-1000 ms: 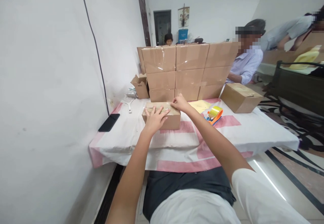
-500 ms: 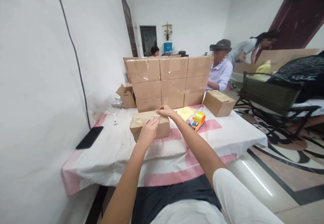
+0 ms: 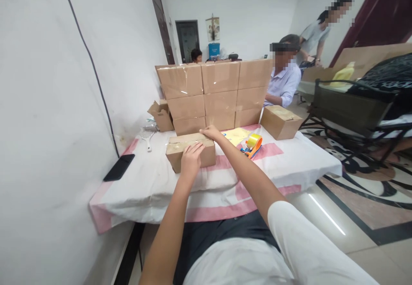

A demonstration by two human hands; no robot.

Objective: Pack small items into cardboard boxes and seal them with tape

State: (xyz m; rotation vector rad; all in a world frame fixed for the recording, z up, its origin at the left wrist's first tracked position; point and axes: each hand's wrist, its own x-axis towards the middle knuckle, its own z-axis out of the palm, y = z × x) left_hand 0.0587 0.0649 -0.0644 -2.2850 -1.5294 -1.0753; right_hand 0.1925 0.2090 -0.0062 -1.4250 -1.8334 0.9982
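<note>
A closed cardboard box (image 3: 175,154) with shiny tape along its top lies on the cloth-covered table before me. My left hand (image 3: 193,154) rests on its near top edge and front, fingers extended. At the box's far right top corner is my right hand (image 3: 210,133), its fingers bent onto the cardboard; whether they pinch anything is too small to tell. Right of the box, an orange tape dispenser (image 3: 256,148) with a yellow roll stands beside a yellow sheet (image 3: 234,136). Stacked cardboard boxes (image 3: 219,104) rise behind.
Another box (image 3: 280,124) sits at the table's right. On the left are a black phone (image 3: 119,167), a white slotted tool (image 3: 147,137) and a small open carton (image 3: 162,116). A person in a light shirt (image 3: 285,81) sits beyond the stack; others are farther back.
The view has shifted slightly. My left fingers lie a little farther apart from my right hand on the box. At the back right, a bending person has straightened up somewhat.
</note>
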